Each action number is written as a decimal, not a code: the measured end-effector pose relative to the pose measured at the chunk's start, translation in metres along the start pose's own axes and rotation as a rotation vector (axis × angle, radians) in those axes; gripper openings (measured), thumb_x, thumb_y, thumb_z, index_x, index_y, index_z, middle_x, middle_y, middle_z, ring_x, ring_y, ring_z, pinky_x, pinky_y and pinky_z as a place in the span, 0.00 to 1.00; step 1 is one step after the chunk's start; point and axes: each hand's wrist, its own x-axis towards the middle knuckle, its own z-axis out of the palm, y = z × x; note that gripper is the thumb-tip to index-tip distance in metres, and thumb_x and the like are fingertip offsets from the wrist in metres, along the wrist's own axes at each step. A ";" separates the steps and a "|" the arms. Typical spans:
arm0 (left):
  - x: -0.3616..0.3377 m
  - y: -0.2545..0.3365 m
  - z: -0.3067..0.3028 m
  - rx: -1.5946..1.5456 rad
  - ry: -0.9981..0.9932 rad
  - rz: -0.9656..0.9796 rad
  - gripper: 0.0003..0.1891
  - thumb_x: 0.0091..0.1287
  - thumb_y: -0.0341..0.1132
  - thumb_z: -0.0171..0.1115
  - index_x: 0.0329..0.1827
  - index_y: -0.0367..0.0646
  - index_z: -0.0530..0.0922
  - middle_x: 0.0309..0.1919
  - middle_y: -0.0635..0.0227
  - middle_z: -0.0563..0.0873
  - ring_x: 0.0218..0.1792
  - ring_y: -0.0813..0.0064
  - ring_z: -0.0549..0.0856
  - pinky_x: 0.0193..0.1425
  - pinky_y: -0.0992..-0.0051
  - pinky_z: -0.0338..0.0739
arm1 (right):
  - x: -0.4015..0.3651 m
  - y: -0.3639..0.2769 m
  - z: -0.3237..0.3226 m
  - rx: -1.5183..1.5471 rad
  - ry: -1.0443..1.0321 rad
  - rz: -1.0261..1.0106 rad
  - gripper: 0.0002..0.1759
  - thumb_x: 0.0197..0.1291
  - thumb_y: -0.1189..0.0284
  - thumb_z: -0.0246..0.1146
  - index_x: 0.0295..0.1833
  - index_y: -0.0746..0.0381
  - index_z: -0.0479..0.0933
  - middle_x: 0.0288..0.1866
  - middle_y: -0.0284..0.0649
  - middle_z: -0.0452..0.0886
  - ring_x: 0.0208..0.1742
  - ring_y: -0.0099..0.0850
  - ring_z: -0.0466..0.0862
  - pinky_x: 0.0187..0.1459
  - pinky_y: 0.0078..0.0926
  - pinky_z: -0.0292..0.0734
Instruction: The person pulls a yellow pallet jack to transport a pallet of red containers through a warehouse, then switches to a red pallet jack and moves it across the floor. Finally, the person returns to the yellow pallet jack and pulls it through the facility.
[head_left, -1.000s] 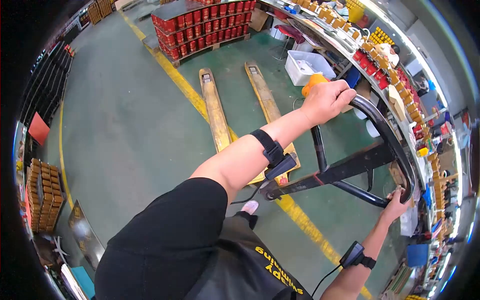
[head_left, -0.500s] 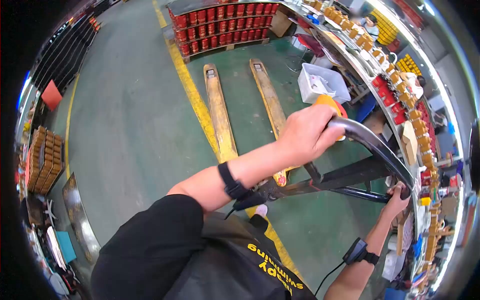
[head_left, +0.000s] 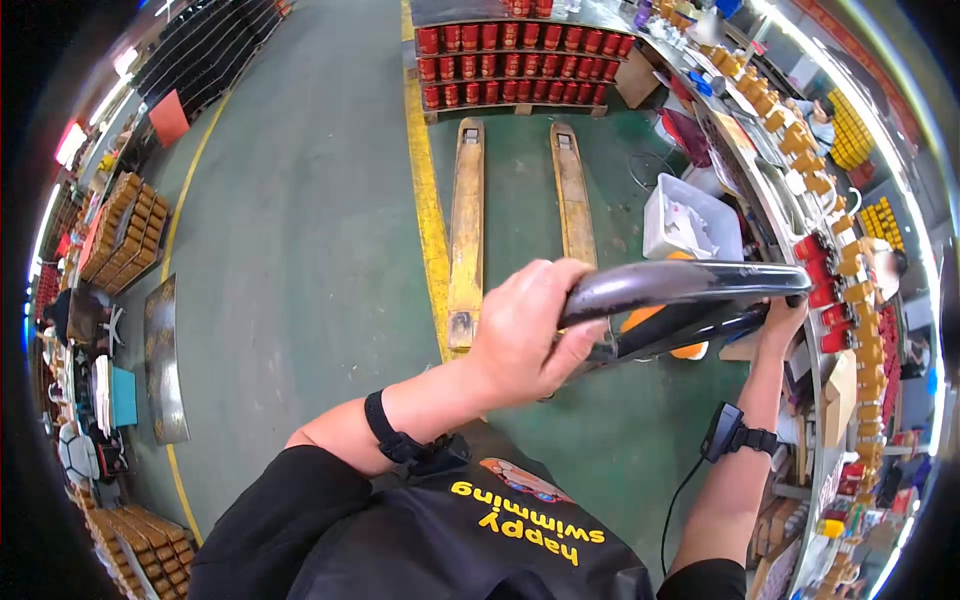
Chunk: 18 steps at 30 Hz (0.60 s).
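A black loop handle (head_left: 690, 283) spans the space in front of me. My left hand (head_left: 530, 330) is wrapped round its left end. At the handle's right end, my right hand (head_left: 783, 318) is closed on it, its fingers partly hidden. Beyond the handle, two worn yellow forks (head_left: 467, 230) of a pallet truck lie low over the green floor, pointing away from me. An orange part (head_left: 642, 318) shows through and below the loop.
Ahead, red cans (head_left: 520, 65) stand in tiers on a pallet. A white bin (head_left: 690, 215) sits right of the forks, beside a long workbench (head_left: 815, 400) where people sit. Stacked brown goods (head_left: 125, 235) and a dark panel (head_left: 163, 360) are at the left.
The handle has swung round to lie more level across the view, and my left hand has moved left and down with it. The forks now point more directly ahead.
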 end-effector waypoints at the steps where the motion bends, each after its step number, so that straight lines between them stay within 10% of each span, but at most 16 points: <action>1: 0.007 -0.009 0.001 0.024 0.018 -0.027 0.17 0.62 0.36 0.62 0.48 0.32 0.74 0.30 0.57 0.79 0.27 0.63 0.80 0.31 0.69 0.75 | 0.006 0.000 0.013 0.109 -0.058 -0.012 0.11 0.55 0.88 0.56 0.44 0.70 0.73 0.29 0.39 0.78 0.23 0.25 0.77 0.27 0.21 0.75; 5: 0.033 -0.050 0.005 0.028 0.081 -0.073 0.17 0.59 0.35 0.65 0.47 0.36 0.74 0.32 0.57 0.79 0.30 0.59 0.80 0.34 0.68 0.75 | 0.028 0.003 0.058 0.116 -0.092 -0.020 0.05 0.58 0.86 0.57 0.39 0.67 0.72 0.25 0.37 0.75 0.22 0.23 0.73 0.25 0.24 0.73; 13: 0.114 -0.190 0.019 -0.263 0.141 -0.182 0.17 0.73 0.44 0.51 0.44 0.38 0.77 0.23 0.76 0.77 0.24 0.87 0.74 0.28 0.84 0.68 | 0.030 -0.026 0.111 0.133 -0.054 0.079 0.05 0.58 0.81 0.63 0.37 0.66 0.72 0.25 0.34 0.74 0.22 0.21 0.72 0.27 0.21 0.71; 18: 0.169 -0.249 0.055 -0.408 0.095 -0.273 0.24 0.76 0.50 0.43 0.49 0.33 0.75 0.26 0.70 0.79 0.26 0.83 0.76 0.33 0.81 0.72 | 0.072 -0.004 0.122 0.202 -0.176 0.186 0.08 0.55 0.83 0.63 0.40 0.66 0.72 0.30 0.35 0.74 0.24 0.23 0.73 0.27 0.21 0.70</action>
